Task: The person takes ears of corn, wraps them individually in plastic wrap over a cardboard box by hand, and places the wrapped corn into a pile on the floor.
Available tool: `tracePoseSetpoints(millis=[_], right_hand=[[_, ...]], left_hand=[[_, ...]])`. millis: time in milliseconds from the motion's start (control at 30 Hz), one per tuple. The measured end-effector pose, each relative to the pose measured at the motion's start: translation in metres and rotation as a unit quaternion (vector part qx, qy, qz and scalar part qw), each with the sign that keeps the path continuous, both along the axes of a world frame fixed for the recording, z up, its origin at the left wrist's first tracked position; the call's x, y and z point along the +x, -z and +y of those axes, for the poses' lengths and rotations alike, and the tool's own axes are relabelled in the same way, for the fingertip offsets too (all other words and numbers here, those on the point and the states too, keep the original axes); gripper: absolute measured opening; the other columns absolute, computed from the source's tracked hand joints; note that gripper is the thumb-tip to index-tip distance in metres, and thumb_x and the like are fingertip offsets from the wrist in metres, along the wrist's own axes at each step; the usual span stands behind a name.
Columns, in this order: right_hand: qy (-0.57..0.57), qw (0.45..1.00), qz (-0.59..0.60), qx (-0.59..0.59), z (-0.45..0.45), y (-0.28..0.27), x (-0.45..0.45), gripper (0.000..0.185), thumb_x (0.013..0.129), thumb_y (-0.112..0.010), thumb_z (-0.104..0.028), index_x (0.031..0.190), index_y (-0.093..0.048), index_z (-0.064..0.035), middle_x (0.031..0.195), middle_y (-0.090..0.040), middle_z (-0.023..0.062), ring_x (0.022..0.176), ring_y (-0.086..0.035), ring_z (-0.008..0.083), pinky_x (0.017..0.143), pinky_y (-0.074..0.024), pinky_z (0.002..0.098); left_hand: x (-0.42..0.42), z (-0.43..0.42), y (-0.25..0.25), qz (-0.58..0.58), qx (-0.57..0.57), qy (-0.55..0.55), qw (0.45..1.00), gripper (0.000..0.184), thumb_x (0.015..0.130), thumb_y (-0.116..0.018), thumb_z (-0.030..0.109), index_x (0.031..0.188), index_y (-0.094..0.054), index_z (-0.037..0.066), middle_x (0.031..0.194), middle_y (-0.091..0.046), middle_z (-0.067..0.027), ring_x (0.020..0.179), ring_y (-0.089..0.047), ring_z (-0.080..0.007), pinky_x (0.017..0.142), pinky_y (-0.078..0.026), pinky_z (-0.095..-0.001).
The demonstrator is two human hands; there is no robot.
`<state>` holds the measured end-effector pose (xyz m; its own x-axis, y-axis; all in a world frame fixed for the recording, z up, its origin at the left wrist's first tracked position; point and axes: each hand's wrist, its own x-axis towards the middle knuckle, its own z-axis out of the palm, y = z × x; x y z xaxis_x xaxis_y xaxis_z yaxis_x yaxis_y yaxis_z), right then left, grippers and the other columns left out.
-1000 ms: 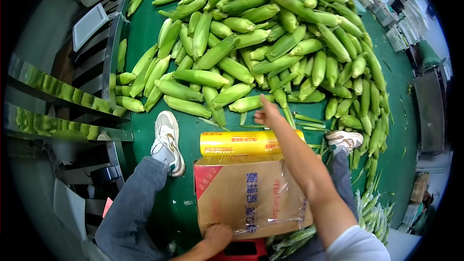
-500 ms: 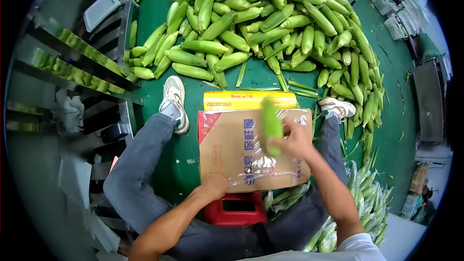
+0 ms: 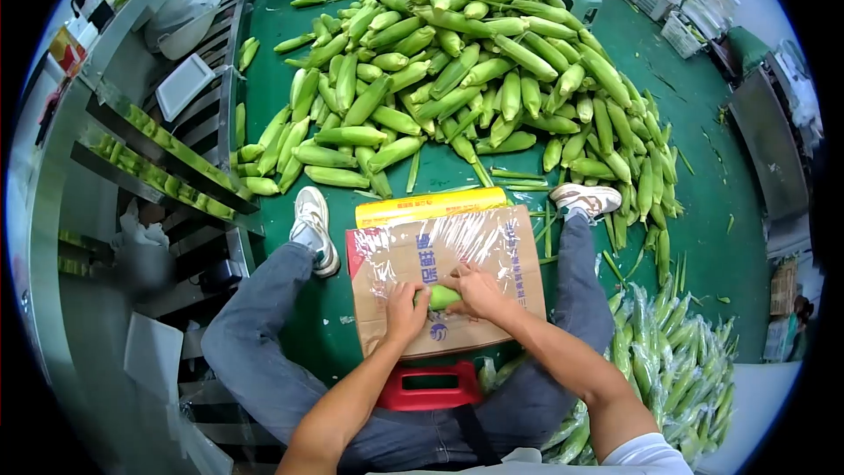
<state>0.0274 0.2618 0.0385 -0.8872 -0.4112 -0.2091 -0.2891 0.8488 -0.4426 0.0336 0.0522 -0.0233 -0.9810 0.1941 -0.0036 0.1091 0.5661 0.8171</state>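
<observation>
One green ear of corn (image 3: 444, 298) in its husk lies crosswise on a flat cardboard box (image 3: 519, 251). My left hand (image 3: 406, 310) closes around the ear's left end. At the other end my right hand (image 3: 479, 290) grips it with bent fingers. Clear plastic film (image 3: 462, 233) covers much of the box top and shines in wrinkles ahead of the hands. Along the box's far edge is a yellow-wrapped roll (image 3: 431, 206). How the film sits under the ear is partly hidden by my hands.
A large heap of unwrapped corn (image 3: 448, 70) covers the green floor (image 3: 330, 317) ahead. Film-wrapped ears (image 3: 673, 369) are piled at the right. A red plastic stool (image 3: 428, 391) is between my legs. A metal rack (image 3: 167, 158) stands at the left.
My right hand has brought the ear down from above the box onto the film. My left hand has moved from the box's near edge to the ear. The film now stretches across the box.
</observation>
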Motion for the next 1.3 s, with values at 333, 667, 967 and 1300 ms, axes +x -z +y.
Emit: tracePoseSetpoints(millis=[333, 667, 967, 1300], right_hand=[[0.293, 0.952, 0.030, 0.077, 0.049, 0.021, 0.116, 0.031, 0.081, -0.078, -0.025, 0.104, -0.067, -0.0065, 0.095, -0.067, 0.0192, 0.089, -0.064, 0.0424, 0.074, -0.0509, 0.0522], [0.451, 0.841, -0.150, -0.260, 0.081, -0.044, 0.034, 0.015, 0.092, -0.069, -0.010, 0.082, -0.071, 0.0014, 0.067, -0.067, 0.0030, 0.061, -0.061, 0.0085, 0.056, -0.0497, 0.0286], [0.256, 0.911, -0.062, -0.318, 0.016, 0.015, 0.058, 0.047, 0.090, -0.073, -0.015, 0.130, -0.057, 0.0028, 0.118, -0.067, 0.0210, 0.111, -0.065, 0.0295, 0.095, -0.0509, 0.0382], [0.013, 1.000, 0.005, -0.021, 0.040, 0.002, 0.062, 0.055, 0.084, -0.077, -0.037, 0.125, -0.060, -0.0044, 0.111, -0.062, 0.0202, 0.105, -0.059, 0.0389, 0.089, -0.0500, 0.0473]], left_hand=[[0.004, -0.003, -0.012, 0.170, -0.159, 0.215, 0.949, 0.072, 0.075, -0.071, 0.002, 0.143, -0.053, 0.016, 0.112, -0.057, -0.0170, 0.104, -0.055, -0.0354, 0.092, -0.047, -0.0451], [-0.017, -0.033, -0.020, 0.064, -0.150, 0.280, 0.946, 0.062, 0.078, -0.071, 0.006, 0.138, -0.059, 0.015, 0.106, -0.062, -0.0130, 0.106, -0.058, -0.0336, 0.094, -0.048, -0.0437], [-0.009, -0.046, -0.031, -0.004, -0.044, 0.202, 0.978, 0.056, 0.077, -0.081, 0.019, 0.128, -0.060, 0.009, 0.109, -0.065, -0.0166, 0.108, -0.058, -0.0352, 0.093, -0.045, -0.0465], [0.019, -0.032, -0.043, 0.126, -0.287, 0.133, 0.940, 0.051, 0.088, -0.070, 0.030, 0.130, -0.058, 0.006, 0.120, -0.061, -0.0183, 0.116, -0.052, -0.0359, 0.102, -0.036, -0.0520]])
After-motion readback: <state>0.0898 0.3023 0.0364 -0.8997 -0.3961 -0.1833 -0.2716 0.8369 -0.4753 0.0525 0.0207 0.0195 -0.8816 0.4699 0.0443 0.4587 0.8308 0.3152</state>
